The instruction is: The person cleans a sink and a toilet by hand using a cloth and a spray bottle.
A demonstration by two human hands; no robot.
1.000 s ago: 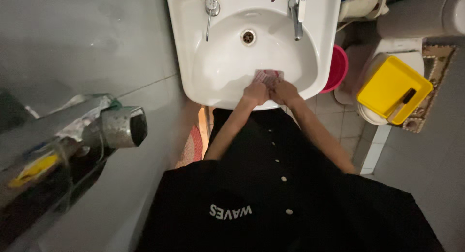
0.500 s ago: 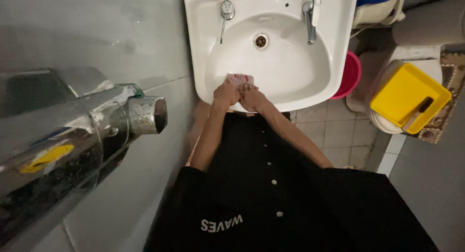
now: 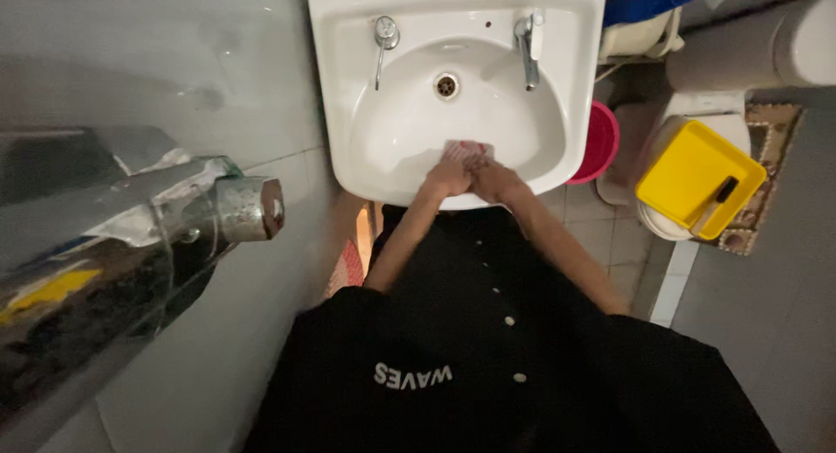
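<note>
A: Two hands meet at the near rim of the white basin [image 3: 348, 87]; why are they set so close together?

B: Both of mine are closed on one small cloth [image 3: 464, 150], pale with red marking. My left hand [image 3: 447, 179] and right hand [image 3: 495, 181] sit knuckle to knuckle, fingers curled over its near edge, so the piece stays bunched between them rather than sliding down the bowl.

A: Where exactly does the cloth lie?

B: Inside the bowl, on the near slope, well short of the drain [image 3: 446, 86]. Its far part shows beyond my fingers; the rest is under them. Whether it is wet I cannot tell in this dim light.

A: And the fittings?

B: Left tap [image 3: 382, 37] and right tap [image 3: 526, 40] stand on the far ledge, apart from my hands; no stream is visible.

A: Surroundings?

B: Yellow tray [image 3: 692, 176] rests on a white seat to my right, a red bucket [image 3: 596, 144] sits beneath the basin edge, and a metal pipe [image 3: 244, 209] juts from the left
</note>
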